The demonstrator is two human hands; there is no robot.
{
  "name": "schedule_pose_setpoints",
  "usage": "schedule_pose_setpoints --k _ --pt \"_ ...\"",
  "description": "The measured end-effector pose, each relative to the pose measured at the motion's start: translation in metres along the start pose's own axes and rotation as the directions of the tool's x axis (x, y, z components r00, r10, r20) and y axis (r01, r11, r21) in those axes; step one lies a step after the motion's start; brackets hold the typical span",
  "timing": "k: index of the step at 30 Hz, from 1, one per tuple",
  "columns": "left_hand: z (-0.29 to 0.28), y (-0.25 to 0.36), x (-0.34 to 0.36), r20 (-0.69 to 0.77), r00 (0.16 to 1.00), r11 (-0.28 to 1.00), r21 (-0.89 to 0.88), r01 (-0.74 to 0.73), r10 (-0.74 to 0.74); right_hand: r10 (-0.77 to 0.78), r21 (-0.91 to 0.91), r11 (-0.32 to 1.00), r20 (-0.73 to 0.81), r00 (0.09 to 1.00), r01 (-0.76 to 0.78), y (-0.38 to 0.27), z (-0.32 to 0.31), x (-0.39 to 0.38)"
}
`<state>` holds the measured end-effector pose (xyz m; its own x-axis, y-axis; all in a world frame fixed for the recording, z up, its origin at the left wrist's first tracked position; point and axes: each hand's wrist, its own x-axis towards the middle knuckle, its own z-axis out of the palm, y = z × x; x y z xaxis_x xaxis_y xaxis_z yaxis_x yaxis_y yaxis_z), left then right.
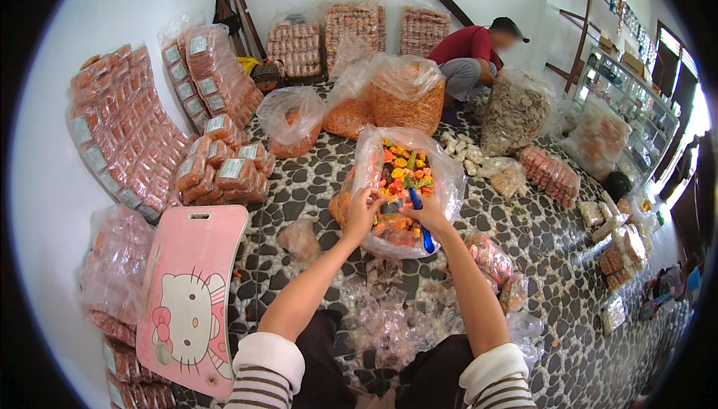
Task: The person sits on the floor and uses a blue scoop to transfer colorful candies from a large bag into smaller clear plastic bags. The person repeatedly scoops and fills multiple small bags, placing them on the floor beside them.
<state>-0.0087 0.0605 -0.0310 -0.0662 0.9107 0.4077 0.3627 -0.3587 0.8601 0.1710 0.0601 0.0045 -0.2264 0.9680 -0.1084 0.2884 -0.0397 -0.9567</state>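
Empty small clear bags (389, 319) heaped by the knees, a few filled packs (490, 259) beside, so packing looks barely begun. Left hand (362, 211) pinches the big bag's (441, 185) rim; right hand (428, 214) grips a blue scoop (419, 218). Inside: mixed colourful crackers (404, 173) (bag approx. full). Further back, orange-snack sacks (407, 95).

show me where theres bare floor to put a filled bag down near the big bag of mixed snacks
Bare pebble floor lies left of the big bag of colourful snacks, bordered by the stacked packets and the pink board. Another patch sits right of it. Crowded: empty bags between the knees, and the orange sacks behind.
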Motion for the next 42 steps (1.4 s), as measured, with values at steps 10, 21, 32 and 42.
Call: schedule_pose_setpoints --k 10,21,32,42 --pt "-0.007 0.021 -0.004 -0.113 0.974 0.977 0.103 -0.185 0.197 -0.096 0.065 0.991 -0.218 0.971 0.113 -0.003 0.009 0.003" --pt "0.013 0.002 -0.007 0.148 0.939 0.873 -0.348 0.342 -0.309 -0.405 -0.401 0.873 -0.284 0.869 0.276 -0.010 0.023 -0.001" --pt "0.015 -0.007 -0.008 -0.005 1.000 0.998 -0.063 -0.014 0.014 -0.314 -0.266 0.928 -0.186 0.931 0.260 -0.001 0.024 0.002" --pt "0.005 0.009 -0.008 0.097 0.976 0.934 -0.284 0.215 -0.195 -0.314 -0.340 0.917 -0.295 0.902 0.208 0.012 0.021 0.006"
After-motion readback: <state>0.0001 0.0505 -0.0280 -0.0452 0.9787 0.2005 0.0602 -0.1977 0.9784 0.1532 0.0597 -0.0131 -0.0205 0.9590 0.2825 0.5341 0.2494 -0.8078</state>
